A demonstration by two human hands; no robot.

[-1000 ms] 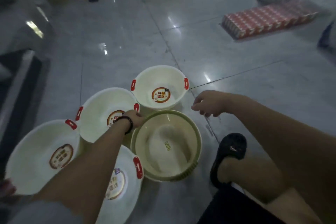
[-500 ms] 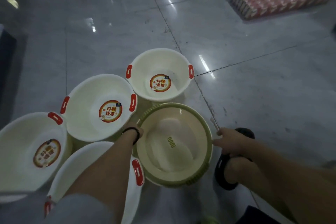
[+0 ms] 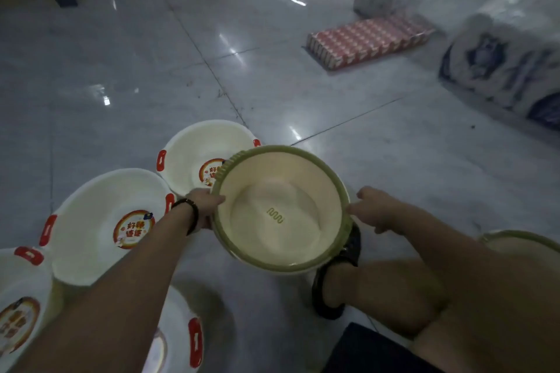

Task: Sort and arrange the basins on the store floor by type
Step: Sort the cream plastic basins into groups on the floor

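Head view: both hands hold the green-rimmed basin by opposite sides of its rim, the left hand on the near-left edge and the right hand on the right edge. It appears raised off the floor, tilted a little toward the camera, partly covering the far white basin behind it. The fingers of the right hand curl over the rim, and the left thumb lies along the rim's top; both grips are closed on the basin. Three more white basins with red handles lie to the left, the nearest being the large white basin, and another green-rimmed basin shows at the right edge, behind the knee. To do this step well, I would keep the basin level, carry it clear of the white ones, and set it by the matching green one. A red carton pack lies well apart.
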